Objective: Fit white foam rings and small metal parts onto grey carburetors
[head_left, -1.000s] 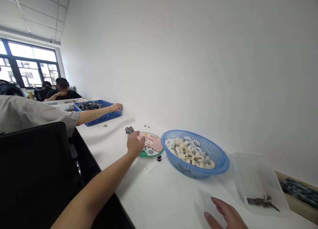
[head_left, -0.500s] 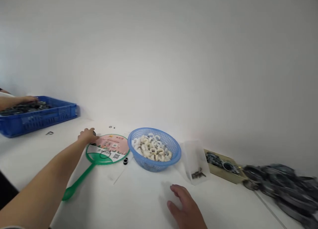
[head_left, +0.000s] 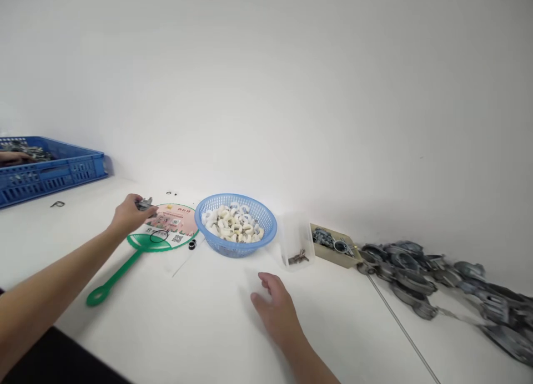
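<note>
My left hand [head_left: 128, 215] grips a small grey metal part [head_left: 145, 203] just above the far left side of a hand fan [head_left: 175, 223]. The fan has a pink and white printed face and a green handle, and a thin black ring [head_left: 159, 236] lies on it. My right hand [head_left: 277, 309] hovers over the white table, thumb and fingers apart, with nothing in it. Beyond it stands a round blue basket [head_left: 233, 249] full of white and cream rings [head_left: 231, 223]. A small black cylindrical piece [head_left: 192, 244] sits between fan and basket.
Right of the basket are a clear plastic bin [head_left: 297, 234] with small metal pieces, a tan tray [head_left: 337, 257] of metal parts and a pile of grey metal clamp-like parts [head_left: 412, 273]. At left, another person's hand [head_left: 14, 158] reaches into a blue crate [head_left: 75, 170].
My left hand has lifted off the fan's edge, and the grey metal part in it now shows. My right hand stays open. The view has shifted to the right and down.
</note>
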`<move>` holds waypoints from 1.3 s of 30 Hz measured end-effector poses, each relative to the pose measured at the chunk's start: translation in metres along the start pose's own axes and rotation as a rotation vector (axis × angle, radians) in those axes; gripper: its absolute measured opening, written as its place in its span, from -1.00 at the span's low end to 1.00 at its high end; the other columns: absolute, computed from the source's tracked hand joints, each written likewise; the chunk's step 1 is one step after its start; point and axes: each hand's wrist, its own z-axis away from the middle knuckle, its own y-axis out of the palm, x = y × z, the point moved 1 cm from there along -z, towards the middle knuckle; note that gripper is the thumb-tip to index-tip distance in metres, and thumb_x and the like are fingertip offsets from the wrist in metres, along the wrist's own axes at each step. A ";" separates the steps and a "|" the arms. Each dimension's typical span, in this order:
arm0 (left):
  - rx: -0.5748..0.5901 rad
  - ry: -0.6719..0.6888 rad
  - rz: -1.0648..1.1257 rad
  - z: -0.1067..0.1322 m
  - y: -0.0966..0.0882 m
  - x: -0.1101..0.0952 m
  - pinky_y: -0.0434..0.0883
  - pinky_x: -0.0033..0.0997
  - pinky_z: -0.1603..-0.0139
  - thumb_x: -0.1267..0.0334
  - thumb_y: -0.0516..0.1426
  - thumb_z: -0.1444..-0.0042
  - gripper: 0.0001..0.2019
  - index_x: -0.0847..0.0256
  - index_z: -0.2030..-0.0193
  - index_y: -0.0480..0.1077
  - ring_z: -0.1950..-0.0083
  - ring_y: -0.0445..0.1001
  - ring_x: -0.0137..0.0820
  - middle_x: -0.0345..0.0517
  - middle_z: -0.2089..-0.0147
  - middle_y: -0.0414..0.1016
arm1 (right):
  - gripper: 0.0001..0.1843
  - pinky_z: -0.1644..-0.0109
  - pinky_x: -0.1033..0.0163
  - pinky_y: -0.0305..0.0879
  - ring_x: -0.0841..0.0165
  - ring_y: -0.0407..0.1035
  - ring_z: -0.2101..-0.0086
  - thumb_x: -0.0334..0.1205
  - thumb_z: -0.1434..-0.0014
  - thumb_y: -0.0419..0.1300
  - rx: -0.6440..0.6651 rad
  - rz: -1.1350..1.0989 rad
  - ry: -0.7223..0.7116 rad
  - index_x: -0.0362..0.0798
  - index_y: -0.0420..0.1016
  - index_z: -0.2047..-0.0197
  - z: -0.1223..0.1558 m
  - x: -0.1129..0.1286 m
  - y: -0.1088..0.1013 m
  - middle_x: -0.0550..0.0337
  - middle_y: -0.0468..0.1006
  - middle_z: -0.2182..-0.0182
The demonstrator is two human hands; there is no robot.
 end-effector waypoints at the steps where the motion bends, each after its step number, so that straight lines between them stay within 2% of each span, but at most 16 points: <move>1: 0.016 0.012 0.014 0.026 0.003 -0.011 0.38 -0.15 0.18 -0.06 0.19 0.08 -0.44 0.28 0.05 0.20 0.14 0.45 -0.08 0.04 0.18 0.44 | -0.56 -0.05 0.09 0.27 0.19 0.35 0.05 -0.11 0.01 0.15 0.009 -0.045 0.012 0.01 0.39 0.02 0.001 0.003 -0.001 0.08 0.44 0.03; 2: 0.049 0.053 0.064 0.054 0.009 -0.023 0.40 -0.24 0.17 -0.01 0.20 0.08 -0.49 0.22 0.06 0.19 0.16 0.46 -0.20 -0.06 0.18 0.45 | -0.56 -0.05 0.07 0.26 0.18 0.35 0.04 -0.10 0.01 0.17 0.011 -0.099 0.025 0.01 0.39 0.03 0.002 0.005 -0.001 0.08 0.44 0.03; 3: 0.129 0.094 0.230 0.082 0.017 -0.035 0.42 -0.26 0.16 0.08 0.25 0.12 -0.50 0.19 0.08 0.18 0.17 0.47 -0.24 -0.09 0.18 0.45 | -0.56 -0.07 0.04 0.25 0.17 0.35 0.04 -0.08 0.01 0.18 0.016 -0.162 0.037 0.02 0.39 0.03 0.003 0.006 -0.002 0.07 0.45 0.03; 5: 0.335 0.182 0.564 0.138 0.036 -0.060 0.44 -0.27 0.13 0.19 0.27 0.14 -0.53 0.18 0.13 0.14 0.12 0.48 -0.29 -0.05 0.08 0.42 | -0.55 -0.10 0.02 0.21 0.17 0.33 0.02 -0.03 0.01 0.22 0.049 -0.326 0.051 0.02 0.39 0.04 0.004 0.006 -0.003 0.07 0.45 0.02; 7: 0.471 0.229 0.759 0.184 0.058 -0.084 0.45 -0.30 0.14 0.26 0.30 0.20 -0.52 0.18 0.19 0.13 0.08 0.46 -0.31 0.03 -0.08 0.29 | -0.52 -0.11 0.02 0.18 0.19 0.33 0.02 0.03 0.01 0.24 0.089 -0.539 0.062 0.02 0.38 0.04 0.004 0.004 -0.005 0.06 0.45 0.02; 9: 0.574 0.260 0.812 0.216 0.078 -0.106 0.44 -0.31 0.10 0.32 0.32 0.25 -0.50 0.19 0.20 0.15 0.07 0.43 -0.33 0.03 -0.12 0.22 | -0.49 -0.09 0.03 0.18 0.19 0.35 0.05 0.09 0.03 0.25 0.127 -0.754 0.094 0.01 0.38 0.05 0.005 0.001 -0.009 0.05 0.47 0.05; 11: 0.639 0.277 0.840 0.233 0.094 -0.125 0.44 -0.33 0.13 0.37 0.33 0.30 -0.48 0.19 0.24 0.13 0.10 0.42 -0.36 0.02 -0.11 0.21 | -0.49 -0.05 0.03 0.21 0.20 0.38 0.10 0.09 0.04 0.26 0.190 -0.928 0.137 0.01 0.40 0.06 0.007 0.001 -0.015 0.06 0.50 0.09; 15: 0.694 0.288 0.872 0.241 0.119 -0.154 0.43 -0.35 0.20 0.41 0.31 0.30 -0.49 0.18 0.26 0.09 0.18 0.42 -0.39 -0.04 0.00 0.29 | -0.61 0.01 0.12 0.26 0.24 0.41 0.15 -0.03 0.02 0.26 0.298 -1.179 0.235 -0.01 0.45 0.12 0.011 0.009 -0.025 0.13 0.54 0.16; 18: 0.669 0.304 0.906 0.242 0.136 -0.165 0.41 -0.32 0.11 0.48 0.26 0.26 -0.52 0.17 0.23 0.10 0.09 0.41 -0.34 -0.06 0.00 0.32 | -0.67 0.06 0.17 0.31 0.28 0.42 0.18 -0.08 -0.03 0.20 0.304 -1.336 0.356 -0.01 0.46 0.13 0.011 0.012 -0.027 0.16 0.55 0.20; 20: 0.653 0.323 0.895 0.243 0.147 -0.167 0.39 -0.27 0.03 0.51 0.23 0.24 -0.51 0.18 0.15 0.15 0.00 0.39 -0.29 -0.05 -0.01 0.34 | -0.70 0.12 0.20 0.35 0.31 0.44 0.23 -0.14 -0.04 0.18 0.282 -1.399 0.420 -0.02 0.46 0.13 0.009 0.011 -0.027 0.16 0.56 0.23; 22: 0.652 0.353 0.833 0.244 0.153 -0.166 0.34 -0.20 -0.06 0.49 0.23 0.22 -0.42 0.17 0.00 0.17 -0.07 0.35 -0.22 -0.02 -0.05 0.34 | -0.76 0.18 0.24 0.37 0.33 0.44 0.29 -0.23 -0.01 0.18 0.193 -1.422 0.444 -0.04 0.46 0.19 0.007 0.009 -0.025 0.17 0.56 0.30; 26: 0.663 0.395 0.739 0.246 0.153 -0.163 0.19 -0.11 -0.23 0.40 0.19 0.10 -0.26 0.17 -0.25 0.03 -0.24 0.20 -0.15 0.04 -0.22 0.23 | -0.75 0.25 0.27 0.39 0.35 0.45 0.35 -0.34 0.06 0.21 -0.007 -1.373 0.442 -0.04 0.44 0.23 0.005 0.006 -0.020 0.20 0.56 0.40; 29: 0.642 0.364 0.727 0.247 0.148 -0.161 0.14 -0.10 -0.27 0.35 0.14 0.02 -0.30 0.24 -0.28 0.00 -0.28 0.14 -0.14 0.09 -0.27 0.15 | -0.70 0.24 0.23 0.41 0.34 0.46 0.34 -0.32 0.07 0.24 -0.136 -1.333 0.436 -0.02 0.40 0.20 0.006 0.010 -0.016 0.20 0.56 0.36; 32: 0.624 0.375 0.677 0.248 0.146 -0.161 0.17 -0.10 -0.25 0.31 0.18 0.06 -0.29 0.23 -0.26 0.06 -0.26 0.17 -0.12 0.10 -0.25 0.17 | -0.63 0.27 0.16 0.43 0.29 0.47 0.36 -0.30 0.12 0.28 -0.239 -1.268 0.490 0.00 0.35 0.19 0.007 0.012 -0.013 0.22 0.57 0.39; 36: 0.618 0.401 0.623 0.250 0.148 -0.163 0.21 -0.10 -0.20 0.30 0.19 0.10 -0.32 0.19 -0.22 0.13 -0.19 0.24 -0.11 0.10 -0.18 0.24 | -0.59 0.26 0.11 0.43 0.26 0.48 0.37 -0.26 0.17 0.33 -0.268 -1.163 0.530 0.01 0.32 0.21 0.007 0.012 -0.009 0.23 0.56 0.44; 39: 0.589 0.334 0.603 0.247 0.152 -0.163 0.18 -0.05 -0.20 0.26 0.21 0.12 -0.26 0.26 -0.25 0.08 -0.21 0.21 -0.03 0.18 -0.20 0.21 | -0.63 0.19 0.10 0.42 0.24 0.47 0.32 -0.17 0.16 0.35 -0.216 -1.064 0.484 0.00 0.33 0.28 0.007 0.010 -0.004 0.22 0.55 0.43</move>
